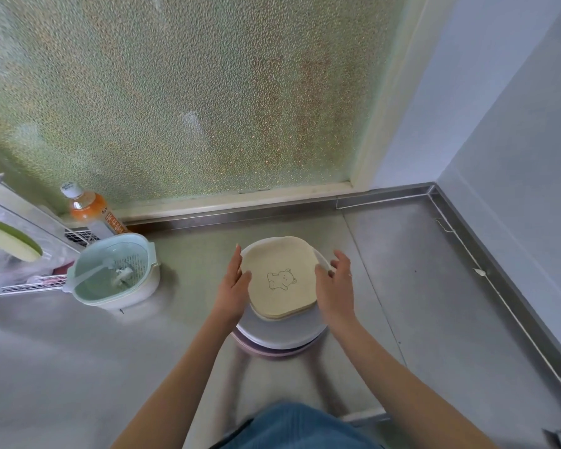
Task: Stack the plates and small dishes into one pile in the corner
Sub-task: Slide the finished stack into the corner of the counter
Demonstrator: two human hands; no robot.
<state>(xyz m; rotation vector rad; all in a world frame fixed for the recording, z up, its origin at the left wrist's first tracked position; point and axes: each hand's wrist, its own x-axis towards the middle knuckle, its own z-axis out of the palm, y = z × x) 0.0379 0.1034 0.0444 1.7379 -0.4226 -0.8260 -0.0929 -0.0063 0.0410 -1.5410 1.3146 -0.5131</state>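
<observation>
Plates sit in one pile on the steel counter (402, 270): a pink round plate (266, 350) at the bottom, a white round plate (282, 332) above, a cream squarish plate with a bear drawing (280, 277) on top. The left hand (232, 293) and right hand (336, 286) rest open-fingered against its sides, not clenched. Stacking looks done; the pile probably still needs sliding to the far right corner, a clear path. A mint plastic strainer basket (114, 270) and an orange drink bottle (89, 210) stand well left.
</observation>
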